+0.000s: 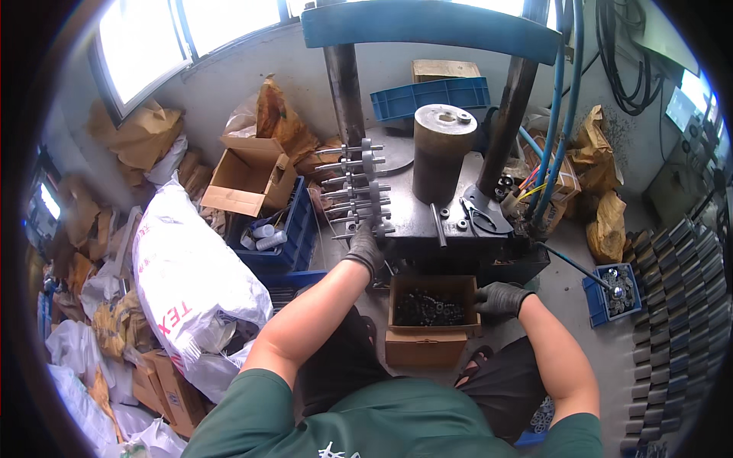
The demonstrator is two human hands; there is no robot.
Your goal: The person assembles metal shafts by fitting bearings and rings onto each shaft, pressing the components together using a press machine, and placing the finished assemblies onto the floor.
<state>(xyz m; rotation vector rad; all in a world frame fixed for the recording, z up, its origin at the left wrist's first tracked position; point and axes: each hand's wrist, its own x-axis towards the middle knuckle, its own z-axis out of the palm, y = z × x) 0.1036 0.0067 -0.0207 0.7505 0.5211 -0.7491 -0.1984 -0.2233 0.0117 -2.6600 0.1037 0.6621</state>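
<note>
A row of metal shafts with round discs (pixel 370 192) lies along the left edge of the press table. My left hand (pixel 365 250), in a dark grey glove, is closed around the nearest metal shaft part of that row. At the right rim of an open cardboard box (pixel 424 348) is my right hand (pixel 501 299), gloved as well, with its fingers curled together; what they hold, if anything, is hidden. Small black metal parts (pixel 429 308) fill the bottom of the box, which stands in front of the press between my legs.
A thick steel cylinder (pixel 443 156) stands on the press table (pixel 397 221). Near it lie a short rod (pixel 437 225), pliers (pixel 481 216) and small rings. A white sack (pixel 187 267) and a blue crate (pixel 301 233) are left; stacked metal parts (pixel 676 305) and a small blue bin (pixel 595 301) are right.
</note>
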